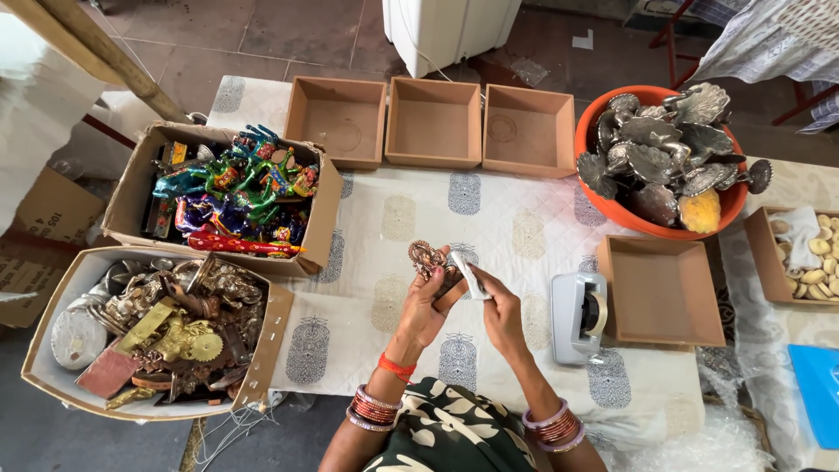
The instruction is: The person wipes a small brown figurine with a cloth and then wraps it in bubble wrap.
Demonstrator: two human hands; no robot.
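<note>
A small brown metal figure (428, 259), likely hard and a bit heavy, best gripped by its edges, is held above the desk (516, 218) by the left hand (421, 306), while a white strip (469, 274) is pinched by the right hand (500, 308).

Lighting: bright, even daylight; source not in view. Shadows: soft and short, faint beneath the three open brown cardboard trays (434, 122) at the far edge of the worktop (516, 227), a white quilted cloth with grey block prints. Glare: mild highlights on the grey metal leaf-shaped pieces in the round orange plastic tub (603, 205), right of the trays. Focus: sharp across the centre. Distortion: wide-angle bending toward the frame edges, straight lines curving left of the trays. Blur: none noticeable.
</note>
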